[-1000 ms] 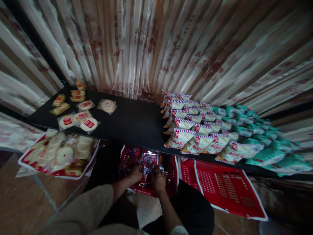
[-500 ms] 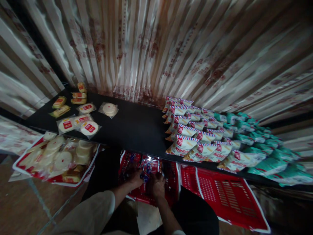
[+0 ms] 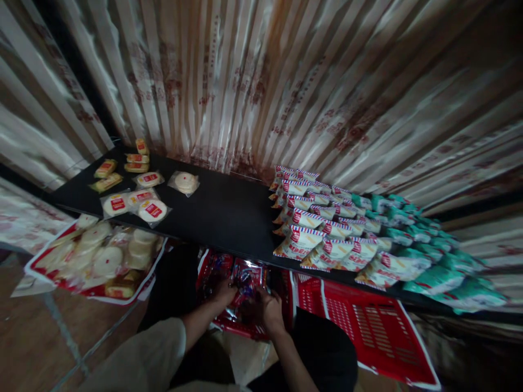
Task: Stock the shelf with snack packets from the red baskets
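Both hands reach into a red basket [image 3: 295, 305] between my knees, below the black shelf's front edge. Shiny red and dark blue plastic packets [image 3: 248, 272] lie inside it; their contents are too dim to make out. My left hand [image 3: 224, 295] is closed, fingers curled on a packet at the basket's middle. On the right side, my right hand [image 3: 270, 310] has its fingers apart over the packets, with the fingertips partly lost in shadow.
On the black shelf [image 3: 223, 209], white snack bags [image 3: 304, 239] and green bags [image 3: 437, 272] stand in rows at right. Wrapped round cakes [image 3: 152, 210] and yellow packets [image 3: 137, 158] lie at left. Another basket [image 3: 139, 291] holds wrapped cakes; a red basket [image 3: 379, 332] sits at right.
My right hand has shifted slightly right and opened its fingers. My left hand stays low among the packets. The whole view has turned a little.
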Demonstrator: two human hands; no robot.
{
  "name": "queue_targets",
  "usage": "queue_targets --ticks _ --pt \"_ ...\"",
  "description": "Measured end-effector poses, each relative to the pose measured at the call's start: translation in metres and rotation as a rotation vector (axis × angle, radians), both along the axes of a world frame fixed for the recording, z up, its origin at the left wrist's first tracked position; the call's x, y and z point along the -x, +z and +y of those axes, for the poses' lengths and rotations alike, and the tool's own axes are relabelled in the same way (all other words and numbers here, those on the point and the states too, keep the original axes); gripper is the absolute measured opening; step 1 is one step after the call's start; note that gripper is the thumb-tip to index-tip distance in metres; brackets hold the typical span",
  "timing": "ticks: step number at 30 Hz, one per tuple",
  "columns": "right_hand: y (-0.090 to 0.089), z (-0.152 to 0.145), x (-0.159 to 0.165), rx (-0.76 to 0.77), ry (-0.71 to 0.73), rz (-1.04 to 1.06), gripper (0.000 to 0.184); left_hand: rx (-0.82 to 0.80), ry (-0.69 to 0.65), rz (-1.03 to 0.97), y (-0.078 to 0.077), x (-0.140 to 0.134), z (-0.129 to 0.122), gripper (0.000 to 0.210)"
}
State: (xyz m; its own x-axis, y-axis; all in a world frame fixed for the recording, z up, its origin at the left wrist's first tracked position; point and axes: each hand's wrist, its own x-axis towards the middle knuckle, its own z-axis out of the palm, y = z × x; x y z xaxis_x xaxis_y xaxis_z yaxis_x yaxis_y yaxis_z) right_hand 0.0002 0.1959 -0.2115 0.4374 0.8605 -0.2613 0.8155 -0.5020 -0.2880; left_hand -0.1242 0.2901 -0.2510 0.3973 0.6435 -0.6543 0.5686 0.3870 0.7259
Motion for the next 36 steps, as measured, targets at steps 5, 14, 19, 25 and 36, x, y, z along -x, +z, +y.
queue_targets --ticks 5,14,19,25,36 --pt "0.033 0.004 -0.005 -0.243 -0.1 0.374 0.023 0.151 0.279 -0.361 0.04 0.008 0.003 0.043" --pt "0.08 0.029 0.01 -0.381 -0.095 0.82 0.031 0.346 0.652 -0.788 0.112 0.02 0.019 0.047" --pt "0.088 0.047 0.009 -0.464 -0.152 0.923 0.033 0.249 0.742 -0.876 0.141 0.014 0.046 0.041" --pt "0.098 0.07 0.004 -0.509 -0.293 1.186 0.033 0.173 0.805 -0.97 0.165 0.0 0.086 0.032" --pt "0.121 0.128 0.019 -0.725 -0.764 1.702 0.032 0.077 1.089 -1.002 0.183 -0.022 0.137 0.013"
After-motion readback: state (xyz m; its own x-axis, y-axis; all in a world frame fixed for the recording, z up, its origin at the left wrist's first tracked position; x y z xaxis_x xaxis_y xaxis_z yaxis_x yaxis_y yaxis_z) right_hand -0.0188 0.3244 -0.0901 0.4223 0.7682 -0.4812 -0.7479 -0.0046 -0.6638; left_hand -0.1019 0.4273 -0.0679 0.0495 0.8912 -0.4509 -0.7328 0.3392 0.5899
